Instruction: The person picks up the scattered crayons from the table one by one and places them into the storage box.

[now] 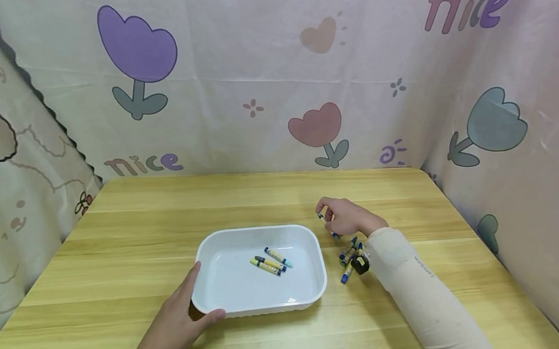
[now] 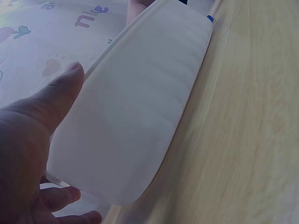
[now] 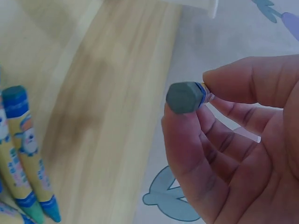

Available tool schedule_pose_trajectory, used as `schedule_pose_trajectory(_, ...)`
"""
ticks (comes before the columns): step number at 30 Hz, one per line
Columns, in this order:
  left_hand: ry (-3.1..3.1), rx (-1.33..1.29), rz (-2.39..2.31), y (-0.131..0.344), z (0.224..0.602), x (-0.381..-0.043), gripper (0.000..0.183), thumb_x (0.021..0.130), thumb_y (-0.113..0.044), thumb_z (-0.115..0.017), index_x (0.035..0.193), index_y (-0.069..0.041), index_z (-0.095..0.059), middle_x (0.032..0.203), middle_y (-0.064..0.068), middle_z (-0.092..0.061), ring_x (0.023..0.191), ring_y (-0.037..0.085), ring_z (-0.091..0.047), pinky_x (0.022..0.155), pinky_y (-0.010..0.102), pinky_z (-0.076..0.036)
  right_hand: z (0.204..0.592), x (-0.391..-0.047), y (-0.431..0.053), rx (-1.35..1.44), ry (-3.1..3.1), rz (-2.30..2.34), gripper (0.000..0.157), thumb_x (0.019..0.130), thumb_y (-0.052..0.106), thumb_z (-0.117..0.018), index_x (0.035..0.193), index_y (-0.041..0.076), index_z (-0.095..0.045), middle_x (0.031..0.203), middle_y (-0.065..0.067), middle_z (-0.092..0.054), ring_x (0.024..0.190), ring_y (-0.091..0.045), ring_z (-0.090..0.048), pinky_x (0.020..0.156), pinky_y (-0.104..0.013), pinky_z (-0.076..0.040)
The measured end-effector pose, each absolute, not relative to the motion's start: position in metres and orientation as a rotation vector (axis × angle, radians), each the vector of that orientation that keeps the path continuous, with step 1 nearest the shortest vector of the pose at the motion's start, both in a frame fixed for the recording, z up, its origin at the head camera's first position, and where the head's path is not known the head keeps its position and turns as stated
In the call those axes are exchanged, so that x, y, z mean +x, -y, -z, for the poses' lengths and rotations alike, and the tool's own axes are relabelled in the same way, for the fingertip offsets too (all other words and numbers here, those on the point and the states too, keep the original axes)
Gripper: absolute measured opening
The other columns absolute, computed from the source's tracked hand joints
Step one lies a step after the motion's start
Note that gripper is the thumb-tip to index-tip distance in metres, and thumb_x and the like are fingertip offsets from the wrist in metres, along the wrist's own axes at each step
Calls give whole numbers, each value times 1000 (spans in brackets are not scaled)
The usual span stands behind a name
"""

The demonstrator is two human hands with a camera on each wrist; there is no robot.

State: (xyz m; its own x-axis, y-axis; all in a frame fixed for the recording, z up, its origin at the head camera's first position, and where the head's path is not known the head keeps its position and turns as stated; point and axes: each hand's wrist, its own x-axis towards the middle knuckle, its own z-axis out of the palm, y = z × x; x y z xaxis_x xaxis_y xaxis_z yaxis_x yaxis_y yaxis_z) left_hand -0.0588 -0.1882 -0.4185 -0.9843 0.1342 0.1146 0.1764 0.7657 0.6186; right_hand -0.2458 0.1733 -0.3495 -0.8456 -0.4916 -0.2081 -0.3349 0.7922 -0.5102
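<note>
A white plastic tray (image 1: pixel 261 303) stands on the table with three crayons (image 1: pixel 269 264) lying in it. My left hand (image 1: pixel 179 311) holds the tray's near left corner, thumb against the front and fingers at the left side; the left wrist view shows the thumb (image 2: pixel 60 93) along the tray wall. Between thumb and fingertips, my right hand (image 1: pixel 347 215) pinches a crayon (image 3: pixel 184 97) with a grey-green end, above the table to the right of the tray. Below that hand lies a pile of crayons (image 1: pixel 347 256), partly hidden by the forearm.
The wooden table (image 1: pixel 153 219) runs back to a patterned curtain (image 1: pixel 230 62), which also hangs at both sides. A small black object (image 1: pixel 360 264) shows beside the right sleeve, over the crayon pile.
</note>
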Motion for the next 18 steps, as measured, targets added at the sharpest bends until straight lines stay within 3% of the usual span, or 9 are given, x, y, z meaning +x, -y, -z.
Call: schedule_pose_trajectory(18, 2896, -252, 1002, 188, 416, -60, 107, 79, -51, -76, 154, -2, -17, 149, 30, -32, 127, 52, -40, 96, 66, -38, 329, -240, -156, -720, -2649, 655, 35, 87, 3, -60, 121, 8, -55, 97, -7, -60, 76, -19, -57, 70, -33, -50)
